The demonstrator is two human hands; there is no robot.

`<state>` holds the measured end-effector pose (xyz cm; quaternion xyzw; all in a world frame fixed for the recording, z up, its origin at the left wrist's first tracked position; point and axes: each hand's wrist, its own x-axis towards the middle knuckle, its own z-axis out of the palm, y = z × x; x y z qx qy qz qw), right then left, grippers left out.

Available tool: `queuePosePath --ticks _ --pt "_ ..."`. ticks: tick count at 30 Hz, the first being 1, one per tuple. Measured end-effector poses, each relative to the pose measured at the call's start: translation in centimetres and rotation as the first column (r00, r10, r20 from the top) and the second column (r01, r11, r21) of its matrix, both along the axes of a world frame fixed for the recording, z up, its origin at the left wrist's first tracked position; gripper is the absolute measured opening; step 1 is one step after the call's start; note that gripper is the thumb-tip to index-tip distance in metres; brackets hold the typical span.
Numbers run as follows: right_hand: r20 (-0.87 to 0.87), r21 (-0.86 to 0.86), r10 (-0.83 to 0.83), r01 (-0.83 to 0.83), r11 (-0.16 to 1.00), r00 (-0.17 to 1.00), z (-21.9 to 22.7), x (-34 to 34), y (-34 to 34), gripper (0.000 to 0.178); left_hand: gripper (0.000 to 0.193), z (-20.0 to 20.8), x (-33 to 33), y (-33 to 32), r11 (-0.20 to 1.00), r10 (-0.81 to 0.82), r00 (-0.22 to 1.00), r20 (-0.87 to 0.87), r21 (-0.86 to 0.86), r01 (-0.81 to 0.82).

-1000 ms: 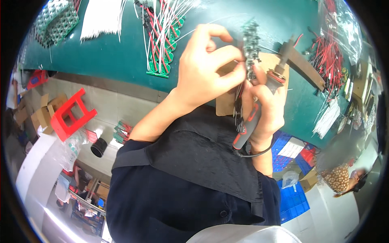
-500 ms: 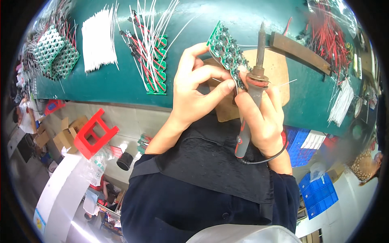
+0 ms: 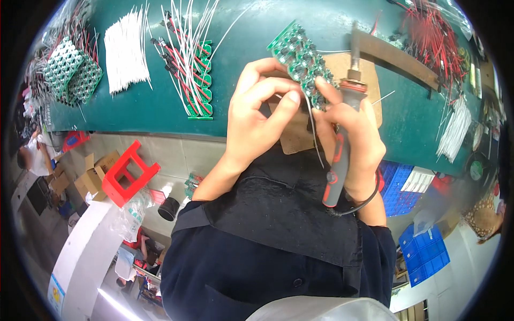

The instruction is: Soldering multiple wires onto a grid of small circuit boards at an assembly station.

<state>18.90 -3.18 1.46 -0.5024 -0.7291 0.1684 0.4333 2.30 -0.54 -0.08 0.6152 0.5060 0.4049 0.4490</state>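
Observation:
A green circuit board with rows of dark round parts is tilted up in front of me. My left hand is closed at its left edge, thumb and finger pinched by a thin white wire that dangles below the board. Part of that grip is hidden. My right hand pinches the board's lower right end with thumb and finger. It also holds a soldering iron, grey and red at the handle, its metal tip pointing up and away from the board.
Beneath my hands lies a tan board on the green table. To the left are wired green boards, a white wire bundle and stacked boards. A brown curved bar and red wires lie right.
The circuit board has turned to show more of its face. My right hand and the soldering iron have shifted slightly right. The white wire now hangs down below the board.

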Motion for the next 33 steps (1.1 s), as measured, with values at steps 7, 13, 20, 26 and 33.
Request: queuePosePath --ticks 7,13,20,26,33 --pt "-0.143 -0.121 -0.111 0.094 0.988 0.984 0.4 0.4 -0.8 0.020 0.013 -0.2 1.4 0.9 0.994 -0.063 0.992 0.105 0.100 0.053" --pt "-0.221 -0.043 -0.133 0.127 0.991 0.966 -0.8 0.6 -1.3 0.025 0.015 0.4 2.1 1.1 0.997 -0.080 0.983 0.167 0.030 0.076" --pt "-0.276 -0.046 -0.170 0.163 0.985 0.946 -0.9 0.5 -1.5 0.024 0.012 0.4 2.7 1.5 0.984 -0.040 0.997 0.067 0.177 0.027" --pt "0.186 -0.046 -0.027 0.036 0.998 0.982 1.0 -0.1 -0.7 0.029 0.009 0.3 1.1 1.8 0.893 0.156 0.974 -0.163 0.445 -0.069" --pt "-0.344 -0.110 -0.042 0.004 0.994 0.938 1.8 3.5 0.4 0.053 0.012 -0.5 -0.4 2.2 0.880 0.199 0.946 -0.254 0.471 -0.058"
